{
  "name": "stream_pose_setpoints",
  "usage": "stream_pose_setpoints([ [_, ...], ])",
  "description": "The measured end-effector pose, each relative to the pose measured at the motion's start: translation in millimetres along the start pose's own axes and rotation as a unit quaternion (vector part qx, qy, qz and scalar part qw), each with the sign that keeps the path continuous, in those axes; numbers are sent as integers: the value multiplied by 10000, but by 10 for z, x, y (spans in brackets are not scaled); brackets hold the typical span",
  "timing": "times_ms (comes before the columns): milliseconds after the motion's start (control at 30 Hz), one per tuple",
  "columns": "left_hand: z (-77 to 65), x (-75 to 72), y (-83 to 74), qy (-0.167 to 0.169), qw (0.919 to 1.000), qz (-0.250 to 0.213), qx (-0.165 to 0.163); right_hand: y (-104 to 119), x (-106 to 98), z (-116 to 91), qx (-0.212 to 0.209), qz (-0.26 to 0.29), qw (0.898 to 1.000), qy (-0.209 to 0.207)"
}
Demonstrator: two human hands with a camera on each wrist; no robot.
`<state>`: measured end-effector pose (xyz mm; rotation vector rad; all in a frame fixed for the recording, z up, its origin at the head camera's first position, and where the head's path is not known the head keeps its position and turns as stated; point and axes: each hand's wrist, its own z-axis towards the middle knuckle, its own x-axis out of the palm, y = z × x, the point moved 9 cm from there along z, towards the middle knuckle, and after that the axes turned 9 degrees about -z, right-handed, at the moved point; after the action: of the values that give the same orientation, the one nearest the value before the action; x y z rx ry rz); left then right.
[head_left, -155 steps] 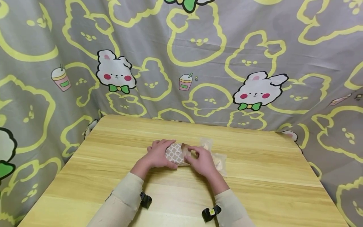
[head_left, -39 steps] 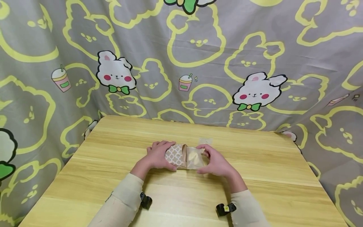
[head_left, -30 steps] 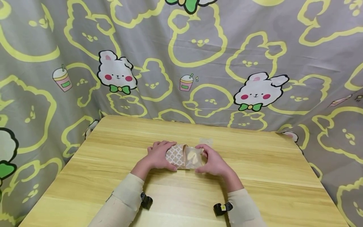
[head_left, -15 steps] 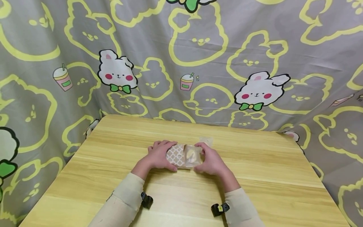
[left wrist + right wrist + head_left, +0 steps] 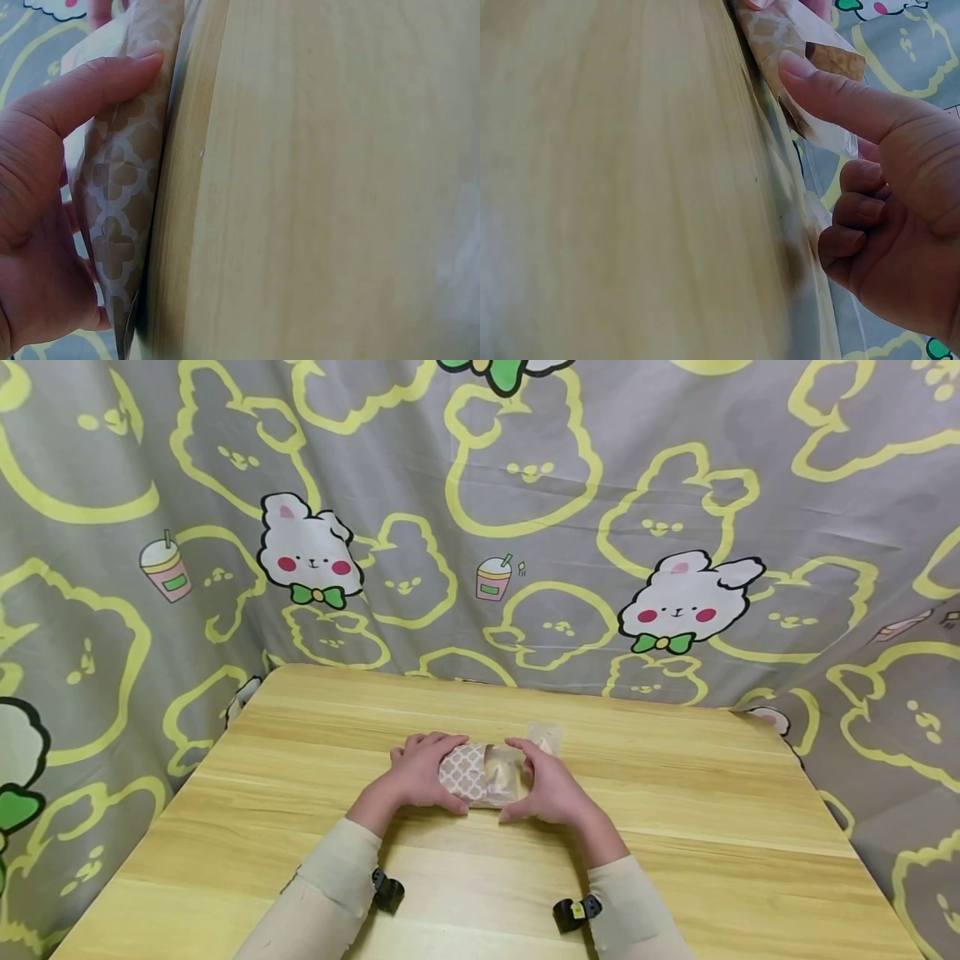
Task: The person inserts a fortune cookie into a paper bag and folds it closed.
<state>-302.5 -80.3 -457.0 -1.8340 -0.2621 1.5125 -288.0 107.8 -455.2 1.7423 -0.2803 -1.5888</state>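
A brown paper bag [image 5: 462,772] with a white lattice pattern lies on its side on the table. My left hand [image 5: 422,770] grips its closed end, thumb on the near side, as the left wrist view shows. At the bag's mouth, on the right, is a small clear packet [image 5: 502,773] holding a pale folded piece; its left part is inside the bag. My right hand [image 5: 553,785] holds this packet between thumb and index finger. In the right wrist view the thumb [image 5: 799,66] reaches the bag's mouth and the other fingers curl in.
Another clear packet [image 5: 545,737] lies just behind the right hand. The wooden table [image 5: 675,843] meets a patterned grey curtain [image 5: 420,485] at the back and sides. A small black camera [image 5: 577,912] is strapped to the right sleeve, another [image 5: 387,891] to the left.
Two packets lay right of the bag at first; the right hand has since brought one to the mouth and moved it left, partly inside. The left hand stays on the bag.
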Motion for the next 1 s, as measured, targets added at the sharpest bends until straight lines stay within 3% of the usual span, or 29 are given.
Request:
stream_pose_setpoints([
  [500, 3, 2, 28, 7, 10000, 8, -13, -62, -212, -203, 437, 314, 9964, -653],
  [1000, 5, 4, 13, -4, 10000, 6, -5, 33, -44, -224, -115, 194, 9997, 131],
])
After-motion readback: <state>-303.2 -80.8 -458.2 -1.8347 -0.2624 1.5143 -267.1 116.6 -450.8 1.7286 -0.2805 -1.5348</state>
